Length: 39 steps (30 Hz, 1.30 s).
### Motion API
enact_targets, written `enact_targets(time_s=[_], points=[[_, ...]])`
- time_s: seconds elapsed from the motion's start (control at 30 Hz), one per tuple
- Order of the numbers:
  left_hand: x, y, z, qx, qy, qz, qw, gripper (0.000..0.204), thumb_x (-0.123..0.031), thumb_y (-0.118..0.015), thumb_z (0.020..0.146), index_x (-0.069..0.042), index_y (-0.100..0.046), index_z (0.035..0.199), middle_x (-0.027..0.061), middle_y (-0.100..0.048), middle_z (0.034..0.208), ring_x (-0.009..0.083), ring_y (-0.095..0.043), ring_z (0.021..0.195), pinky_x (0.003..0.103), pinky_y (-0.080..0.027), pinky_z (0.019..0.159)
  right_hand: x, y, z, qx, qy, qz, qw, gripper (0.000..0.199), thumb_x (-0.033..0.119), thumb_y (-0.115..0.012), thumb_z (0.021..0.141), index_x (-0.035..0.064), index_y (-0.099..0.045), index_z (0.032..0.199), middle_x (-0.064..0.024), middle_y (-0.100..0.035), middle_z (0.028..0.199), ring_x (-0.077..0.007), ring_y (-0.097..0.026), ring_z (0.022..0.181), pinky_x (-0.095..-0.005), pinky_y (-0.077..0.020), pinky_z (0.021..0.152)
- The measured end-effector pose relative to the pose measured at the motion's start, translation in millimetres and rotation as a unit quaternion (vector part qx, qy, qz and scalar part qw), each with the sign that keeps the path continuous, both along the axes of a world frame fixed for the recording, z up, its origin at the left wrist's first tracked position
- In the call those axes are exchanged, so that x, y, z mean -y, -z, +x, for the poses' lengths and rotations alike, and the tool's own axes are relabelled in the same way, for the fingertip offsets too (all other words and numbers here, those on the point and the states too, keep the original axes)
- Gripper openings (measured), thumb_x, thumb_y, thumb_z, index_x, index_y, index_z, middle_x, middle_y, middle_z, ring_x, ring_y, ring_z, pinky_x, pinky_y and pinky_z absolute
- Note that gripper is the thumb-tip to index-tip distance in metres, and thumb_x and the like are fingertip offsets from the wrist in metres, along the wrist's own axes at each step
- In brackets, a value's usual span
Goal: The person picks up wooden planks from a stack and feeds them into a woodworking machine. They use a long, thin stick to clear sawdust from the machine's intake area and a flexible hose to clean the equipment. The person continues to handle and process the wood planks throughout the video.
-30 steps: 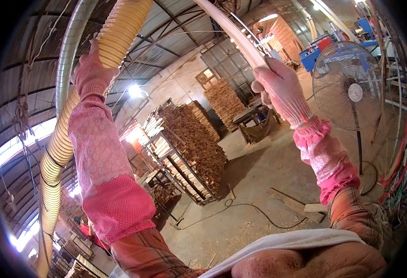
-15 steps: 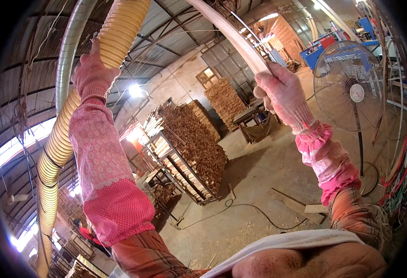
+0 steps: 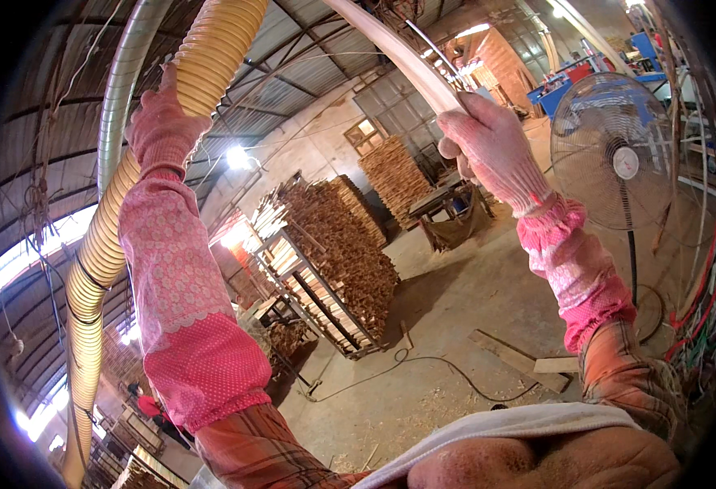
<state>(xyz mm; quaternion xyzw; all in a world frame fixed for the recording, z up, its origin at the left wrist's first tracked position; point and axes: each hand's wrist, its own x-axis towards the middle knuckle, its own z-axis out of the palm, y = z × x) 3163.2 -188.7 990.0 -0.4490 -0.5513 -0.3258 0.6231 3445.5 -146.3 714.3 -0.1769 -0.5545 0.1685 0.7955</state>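
Observation:
My right hand, in a pale pink knit glove, is closed round the lower end of a long, pale wooden strip. The strip slants up to the left and leaves the picture at the top. My left hand, gloved in pink, is raised in front of a yellow ribbed hose. One of its fingers points up, and the rest are mostly hidden. Whether it touches the hose or holds anything, I cannot tell. Pink patterned sleeve covers reach over both forearms.
Beside the hose runs a silvery duct. A rack of stacked wood strips stands mid-floor, with another wood stack behind. A large fan is at right. Boards and a cable lie on the floor. A person is at lower left.
My right hand has shifted a little left and up along with the end of the wooden strip. My left hand has stayed nearly still. The person at lower left shows more clearly.

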Motion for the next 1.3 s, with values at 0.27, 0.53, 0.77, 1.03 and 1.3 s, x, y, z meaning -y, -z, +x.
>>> enact_targets(time_s=[0.27,0.53,0.77,1.03,1.3], points=[[6,-32,48,-0.091,0.047,0.074,0.992,0.106,-0.037,-0.084,0.068,-0.037,-0.026,0.157,0.0149,-0.059,0.135,0.0394,-0.062,0.121,0.053,-0.047,0.101,-6,-151,31,0.111,0.297,0.074,0.945,0.027,0.024,-0.061,0.093,0.0024,-0.068,0.109,-0.0107,-0.066,0.077,-0.0210,-0.061,0.063,-0.0332,-0.0478,0.057],[-2,-16,31,-0.002,-0.002,0.040,0.999,0.107,-0.035,-0.084,0.067,-0.038,-0.025,0.157,0.0145,-0.058,0.136,0.0385,-0.062,0.121,0.054,-0.048,0.100,-28,-59,44,0.069,0.162,-0.013,0.984,0.032,0.026,-0.058,0.095,-0.0021,-0.067,0.107,-0.0021,-0.061,0.068,-0.0071,-0.053,0.048,-0.0229,-0.0409,0.041],[-2,-19,14,0.039,-0.010,0.036,0.999,0.108,-0.035,-0.081,0.070,-0.028,-0.021,0.159,0.0173,-0.057,0.134,0.0367,-0.062,0.122,0.049,-0.052,0.102,-21,-8,28,0.013,0.016,-0.003,1.000,0.034,0.029,-0.057,0.095,-0.0007,-0.068,0.105,-0.0017,-0.061,0.068,-0.0066,-0.053,0.049,-0.0232,-0.0426,0.044],[5,-21,33,-0.012,-0.012,0.015,1.000,0.098,-0.042,-0.078,0.075,-0.029,-0.026,0.157,0.0139,-0.054,0.139,0.0394,-0.056,0.127,0.053,-0.046,0.107,-3,-42,41,0.097,0.040,-0.002,0.994,0.028,0.029,-0.060,0.093,0.0022,-0.064,0.086,-0.0008,-0.060,0.067,-0.0084,-0.053,0.051,-0.0254,-0.0437,0.048],[-20,-1,16,0.013,-0.045,0.055,0.997,0.097,-0.045,-0.076,0.079,-0.030,-0.023,0.159,0.0143,-0.046,0.149,0.0418,-0.051,0.133,0.053,-0.044,0.109,-15,-19,46,0.008,-0.011,-0.047,0.999,0.028,0.030,-0.058,0.096,0.0025,-0.065,0.099,-0.0011,-0.062,0.069,-0.0048,-0.053,0.050,-0.0221,-0.0409,0.042]])
